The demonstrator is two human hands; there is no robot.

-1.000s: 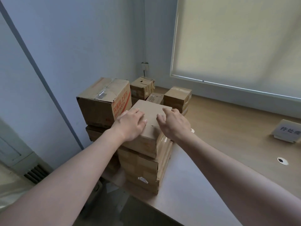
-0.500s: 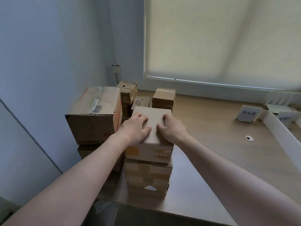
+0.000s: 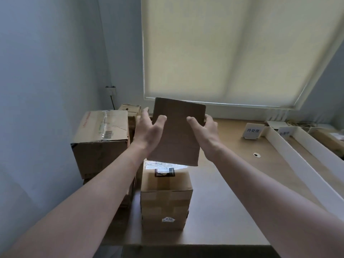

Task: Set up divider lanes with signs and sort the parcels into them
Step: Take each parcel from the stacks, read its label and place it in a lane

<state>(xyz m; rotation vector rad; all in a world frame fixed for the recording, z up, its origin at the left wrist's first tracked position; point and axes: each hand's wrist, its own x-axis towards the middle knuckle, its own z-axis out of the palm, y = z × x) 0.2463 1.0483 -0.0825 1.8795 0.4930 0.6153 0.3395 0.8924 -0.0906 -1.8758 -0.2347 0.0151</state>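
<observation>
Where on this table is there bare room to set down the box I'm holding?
Bare tabletop lies between the stack of boxes and the white dividers, in front of the sign. The left corner is crowded: the large box and smaller ones fill it.

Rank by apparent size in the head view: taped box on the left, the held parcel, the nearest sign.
1. Taped box and held parcel: look alike, and the parcel is raised toward the camera, so unranked.
2. Nearest sign, clearly smallest.
</observation>
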